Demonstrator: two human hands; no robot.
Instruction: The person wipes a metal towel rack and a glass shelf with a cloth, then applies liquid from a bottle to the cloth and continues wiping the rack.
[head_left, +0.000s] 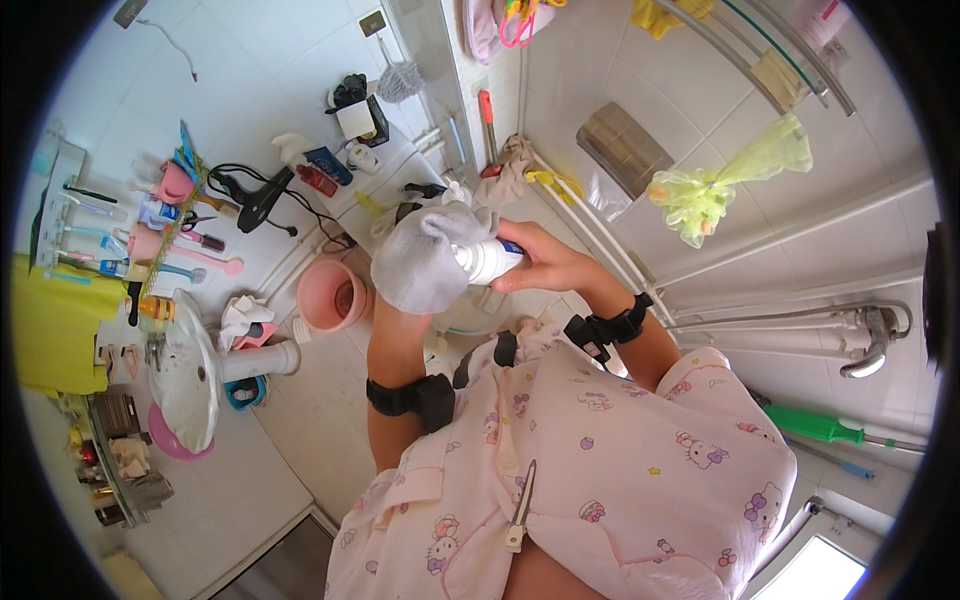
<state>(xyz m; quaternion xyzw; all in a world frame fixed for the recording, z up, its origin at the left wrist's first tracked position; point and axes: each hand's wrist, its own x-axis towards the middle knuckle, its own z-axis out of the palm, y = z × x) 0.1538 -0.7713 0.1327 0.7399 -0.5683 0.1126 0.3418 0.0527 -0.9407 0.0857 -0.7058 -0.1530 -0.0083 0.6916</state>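
In front of my body, my right hand [545,259] is closed around a white bottle [488,262] with a dark blue part beside my palm. The bottle lies on its side, its narrower white end toward the left. A grey cloth [425,265] drapes over my left hand [402,316] and hides its fingers; only the area by the wrist shows. The cloth is bunched in that hand and meets the bottle's left end. Just behind the cloth, a small white pump top [457,192] shows.
A pink bucket [308,292] stands left of my hands. Further left are a white sink [190,375] and a wall rack with toothbrushes and cups. A black hair dryer [264,203] hangs by its cord. White pipes [800,230] and a metal tap [874,345] line the right wall.
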